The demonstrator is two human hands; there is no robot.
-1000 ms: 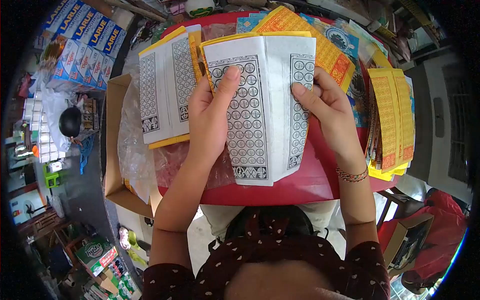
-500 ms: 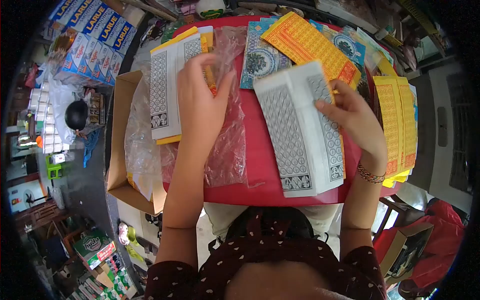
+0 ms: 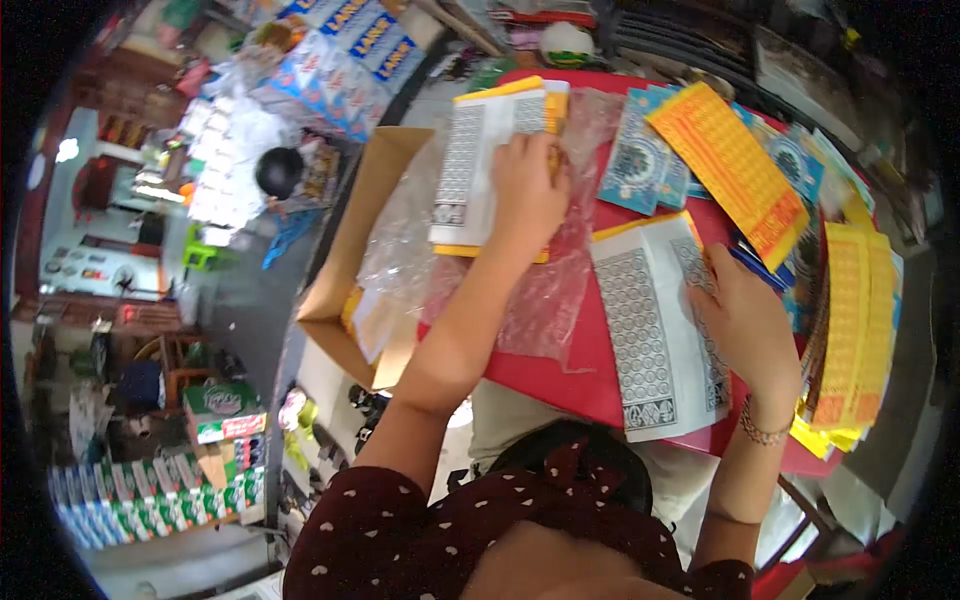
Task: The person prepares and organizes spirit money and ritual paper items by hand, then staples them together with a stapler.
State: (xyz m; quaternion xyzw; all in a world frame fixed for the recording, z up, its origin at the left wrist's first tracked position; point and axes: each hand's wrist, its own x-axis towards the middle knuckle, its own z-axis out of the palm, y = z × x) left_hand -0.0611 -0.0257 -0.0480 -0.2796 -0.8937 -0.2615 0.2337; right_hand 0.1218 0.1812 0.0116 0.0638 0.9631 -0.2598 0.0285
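My right hand point(image 3: 745, 320) grips the right edge of a white paper bundle point(image 3: 655, 330) printed with black circle patterns, a yellow strip showing at its top. The bundle is tilted over the table's near edge. My left hand point(image 3: 530, 190) lies on a similar stack of printed papers point(image 3: 465, 165) with yellow edges, its fingers curled at the stack's right side. That stack rests on crumpled clear plastic point(image 3: 555, 310). Beyond my right hand lie a yellow-orange printed paper bundle point(image 3: 730, 175) and blue banknote-like papers point(image 3: 640, 160).
The red table point(image 3: 490, 355) carries another yellow paper stack point(image 3: 855, 330) at the right. A blue object point(image 3: 762, 268) lies by my right hand. An open cardboard box point(image 3: 345, 270) stands at the table's left. Beer cartons point(image 3: 350, 70) are piled at the back left.
The view has swung left, so the table appears further right. My left hand has come down onto the left stack and its fingers have curled. My right hand keeps the white bundle.
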